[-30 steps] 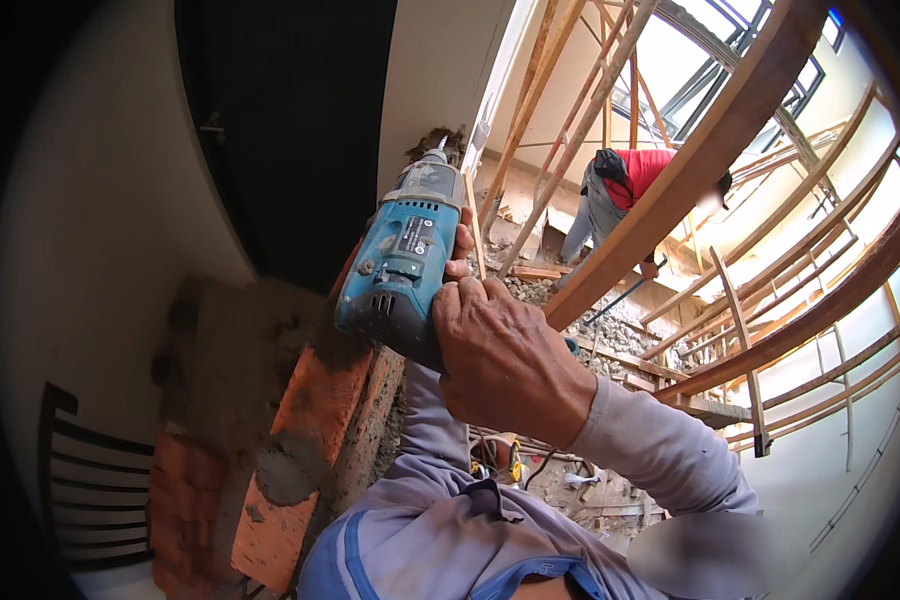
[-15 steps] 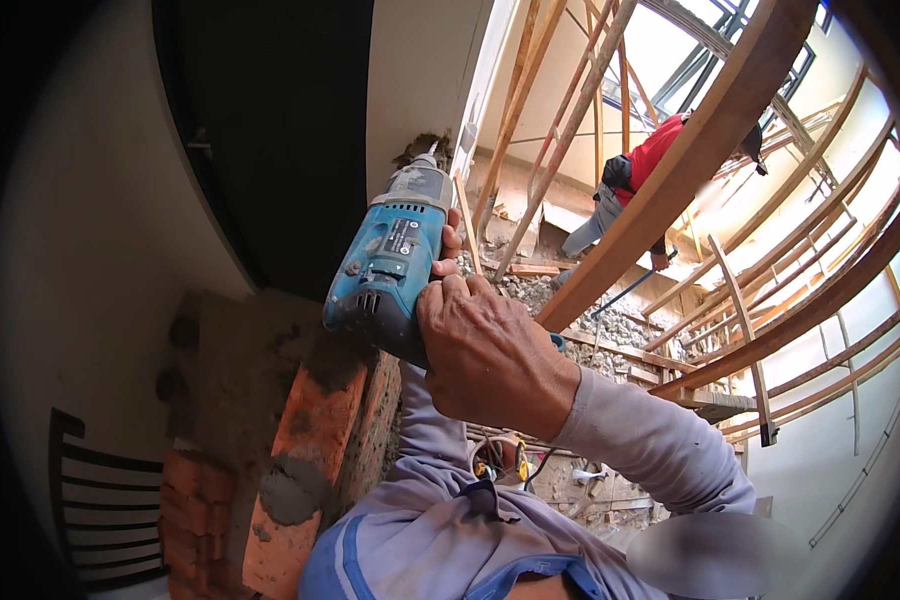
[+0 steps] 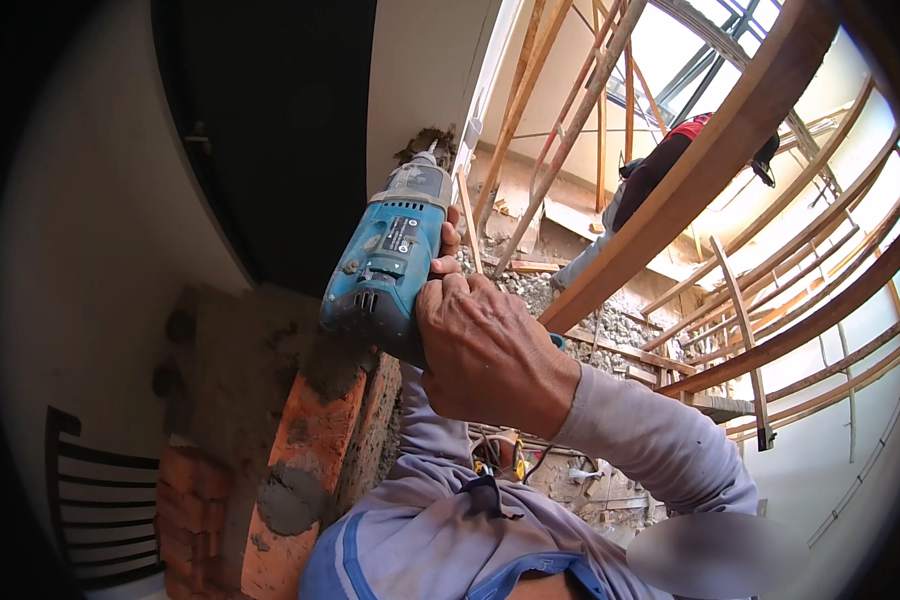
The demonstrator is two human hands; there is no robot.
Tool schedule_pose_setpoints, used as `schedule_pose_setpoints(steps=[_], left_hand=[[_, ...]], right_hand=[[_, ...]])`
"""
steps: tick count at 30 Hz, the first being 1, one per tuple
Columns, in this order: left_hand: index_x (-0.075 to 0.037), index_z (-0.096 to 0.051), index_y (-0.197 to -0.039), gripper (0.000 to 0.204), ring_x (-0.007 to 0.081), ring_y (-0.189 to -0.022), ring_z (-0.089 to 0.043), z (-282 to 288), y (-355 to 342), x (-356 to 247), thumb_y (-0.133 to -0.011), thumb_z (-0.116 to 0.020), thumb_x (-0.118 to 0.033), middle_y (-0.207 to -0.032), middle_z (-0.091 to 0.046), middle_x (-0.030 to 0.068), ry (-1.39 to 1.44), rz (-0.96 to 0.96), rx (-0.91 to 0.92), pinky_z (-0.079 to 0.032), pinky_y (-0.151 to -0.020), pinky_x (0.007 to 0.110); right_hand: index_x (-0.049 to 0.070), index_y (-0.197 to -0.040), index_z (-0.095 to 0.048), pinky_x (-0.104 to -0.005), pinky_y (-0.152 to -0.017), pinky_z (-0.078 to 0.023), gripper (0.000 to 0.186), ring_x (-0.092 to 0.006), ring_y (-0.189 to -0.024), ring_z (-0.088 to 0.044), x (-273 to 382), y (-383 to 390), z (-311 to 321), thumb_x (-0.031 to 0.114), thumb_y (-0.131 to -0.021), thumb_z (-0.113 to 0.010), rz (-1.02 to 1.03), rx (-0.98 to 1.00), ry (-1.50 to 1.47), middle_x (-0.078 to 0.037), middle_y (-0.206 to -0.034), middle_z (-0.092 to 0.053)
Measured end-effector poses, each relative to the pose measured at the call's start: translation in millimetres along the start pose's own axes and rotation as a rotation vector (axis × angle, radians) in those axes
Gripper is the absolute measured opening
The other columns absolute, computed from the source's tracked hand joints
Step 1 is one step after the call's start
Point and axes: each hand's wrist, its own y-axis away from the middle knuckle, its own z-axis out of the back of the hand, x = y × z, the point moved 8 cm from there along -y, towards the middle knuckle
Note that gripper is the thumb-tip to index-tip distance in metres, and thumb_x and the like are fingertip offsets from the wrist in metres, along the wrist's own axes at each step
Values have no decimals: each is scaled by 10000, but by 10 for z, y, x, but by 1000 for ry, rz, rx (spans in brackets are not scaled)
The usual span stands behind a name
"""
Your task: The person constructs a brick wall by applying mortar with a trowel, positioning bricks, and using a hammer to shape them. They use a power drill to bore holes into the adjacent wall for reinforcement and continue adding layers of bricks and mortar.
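Observation:
A teal and grey hammer drill (image 3: 398,250), smeared with dried mortar, points away from me. Its bit enters or touches a ragged broken patch (image 3: 430,142) in the wall beside a white frame edge; the exact contact is too small to tell. My right hand (image 3: 495,345) is closed around the rear handle. From underneath, my left hand (image 3: 450,240) supports the front of the body; only its curled fingertips show on the right side, and the rest is hidden by the drill. Below the tool runs a course of orange bricks (image 3: 310,425) with wet mortar lumps on top.
A dark door panel (image 3: 270,130) stands at left. Stacked bricks (image 3: 190,510) and a black slatted rack (image 3: 105,500) are lower left. On the right, a thick wooden beam (image 3: 690,170) and timber scaffolding cross above rubble (image 3: 615,325). Behind the beam, a co-worker (image 3: 660,170) bends over.
The co-worker has bent lower behind the beam, and the blue bar in that person's hand no longer shows. My hands and the drill stay almost in place.

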Motion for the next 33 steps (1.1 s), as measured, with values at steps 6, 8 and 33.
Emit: schedule_pose_setpoints(steps=[6,8,33], left_hand=[[-80,-253,-1462,1001,339,-1051,-562,100,-7,-19,-672,-852,-219,-1301,-501,183,2,47,26,-463,-978,462],[-101,-253,-1470,986,334,-1045,-563,75,-43,-65,-688,-839,-233,-1270,-533,182,-33,61,46,-466,-959,464],[-78,-339,-1408,786,192,-1025,-614,-378,-328,2210,-756,-750,-234,-1148,-578,110,-910,-445,-218,-535,-888,361]], right_hand=[[-107,-843,-491,-447,-614,-509,294,-404,-706,-611,-87,-33,-90,53,-619,-595,-81,-9,65,-271,-772,-549],[-110,-839,-499,-448,-600,-507,290,-400,-705,-614,-89,-52,-155,48,-617,-599,-102,74,19,-252,-755,-545],[-31,-1312,-443,-488,-870,-479,619,-398,-1022,-592,-805,3205,-759,320,-855,-669,-194,-425,-324,-226,-1218,-548]])
